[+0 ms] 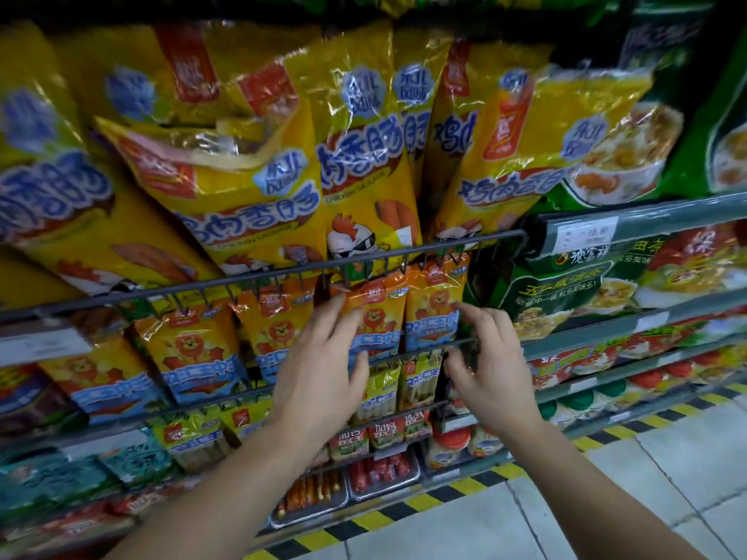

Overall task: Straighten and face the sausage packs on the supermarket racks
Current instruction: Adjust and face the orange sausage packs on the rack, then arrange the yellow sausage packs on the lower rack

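Two orange sausage packs [380, 313], left hand [323, 369] open-fingered on one, right hand [491, 357] curled at the other, grip unclear.

You had open room in front of the racks [586, 342], over the floor [606, 499]. Wire rails [242, 281] barred each rack's front edge, with orange packs [434, 301] crowded tight behind them.

The left hand [319, 365] is showing bare, and the right hand [489, 357] is showing bare as well. The left forearm [210, 499] and the right forearm [586, 487] are running uncovered all the way down to the bottom edge of the shot, slim wrists showing plainly.
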Tool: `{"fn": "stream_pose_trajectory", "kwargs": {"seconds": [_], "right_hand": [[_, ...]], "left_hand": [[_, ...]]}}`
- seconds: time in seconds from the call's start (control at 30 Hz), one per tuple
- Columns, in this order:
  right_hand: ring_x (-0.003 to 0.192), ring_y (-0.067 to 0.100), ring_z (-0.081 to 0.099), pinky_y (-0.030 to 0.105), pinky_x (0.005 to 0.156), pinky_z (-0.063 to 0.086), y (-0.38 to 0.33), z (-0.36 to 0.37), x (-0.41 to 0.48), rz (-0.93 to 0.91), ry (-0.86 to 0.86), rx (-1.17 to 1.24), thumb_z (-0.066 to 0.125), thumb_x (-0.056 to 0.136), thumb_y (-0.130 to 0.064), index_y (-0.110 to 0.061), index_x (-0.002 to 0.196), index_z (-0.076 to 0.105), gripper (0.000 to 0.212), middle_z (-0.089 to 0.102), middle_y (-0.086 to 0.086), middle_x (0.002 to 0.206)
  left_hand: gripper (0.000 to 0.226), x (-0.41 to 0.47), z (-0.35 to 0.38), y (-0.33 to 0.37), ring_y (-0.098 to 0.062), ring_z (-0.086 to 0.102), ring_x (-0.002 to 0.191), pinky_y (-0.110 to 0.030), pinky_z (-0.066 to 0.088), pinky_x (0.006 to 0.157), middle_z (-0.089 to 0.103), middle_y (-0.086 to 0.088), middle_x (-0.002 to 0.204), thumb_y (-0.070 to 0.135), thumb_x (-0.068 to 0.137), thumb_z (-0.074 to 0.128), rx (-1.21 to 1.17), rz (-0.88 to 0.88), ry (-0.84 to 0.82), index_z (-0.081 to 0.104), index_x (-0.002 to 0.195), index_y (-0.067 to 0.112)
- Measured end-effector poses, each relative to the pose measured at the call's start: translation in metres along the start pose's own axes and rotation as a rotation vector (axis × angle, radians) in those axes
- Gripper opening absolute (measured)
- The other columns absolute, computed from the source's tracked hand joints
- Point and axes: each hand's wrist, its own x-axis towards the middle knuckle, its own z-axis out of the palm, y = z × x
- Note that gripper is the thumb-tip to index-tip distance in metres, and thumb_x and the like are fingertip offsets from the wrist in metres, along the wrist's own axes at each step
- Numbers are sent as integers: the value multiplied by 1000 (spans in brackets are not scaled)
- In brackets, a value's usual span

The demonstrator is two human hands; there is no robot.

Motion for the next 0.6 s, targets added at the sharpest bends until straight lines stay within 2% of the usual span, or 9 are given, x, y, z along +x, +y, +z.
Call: {"fn": "stream_pose_trajectory", "kwargs": {"seconds": [0.13,0.2,0.3,0.37,0.43,0.47,0.53,0.6], "right_hand": [[108,4,43,23,84,41,-24,-32,-4,-9,127,17,66,88,-12,-16,138,47,54,44,-8,120],[108,5,44,20,87,40,-36,-48,0,-26,193,17,67,87,-10,-12,137,49,53,42,-8,119],[110,8,43,2,91,30,-52,-74,12,-32,278,34,67,87,-10,-11,136,49,52,45,1,122],[114,10,43,0,92,26,-60,-88,21,-42,308,51,68,88,-12,-13,137,48,53,44,2,125],[119,11,42,5,98,26,-65,-98,30,-61,302,52,68,88,-15,-16,139,46,55,43,1,129],[124,15,42,12,102,28,-67,-100,35,-78,284,39,68,88,-16,-18,140,45,57,43,3,133],[134,24,38,35,109,36,-69,-100,42,-124,213,-20,68,86,-21,-22,144,42,63,39,5,144],[144,30,26,54,112,33,-72,-98,47,-158,136,-110,67,85,-28,-30,149,34,72,28,4,156]], "left_hand": [[43,-12,-27,18,-20,43,134,-41,51,98,43,2,145,30,92,59,35,61,70,54,134,21],[41,-12,-41,26,-23,45,131,-44,50,97,48,-1,139,29,89,63,65,104,127,57,129,19],[40,-10,-61,41,-27,44,131,-48,46,100,49,-3,136,31,87,62,143,149,230,59,126,19],[43,-7,-73,50,-28,41,132,-50,41,102,48,-4,137,35,86,57,219,116,282,59,126,18],[50,-5,-81,55,-31,38,132,-52,39,102,46,-5,139,38,84,57,265,42,298,57,129,18],[53,-4,-83,57,-31,36,132,-53,40,101,46,-5,140,38,83,60,284,25,294,55,131,17],[62,0,-82,62,-30,33,132,-52,42,102,46,-8,142,37,80,68,332,61,270,53,136,13],[73,8,-78,70,-27,28,140,-47,35,109,40,-10,151,37,81,70,362,108,226,44,144,10]]}}
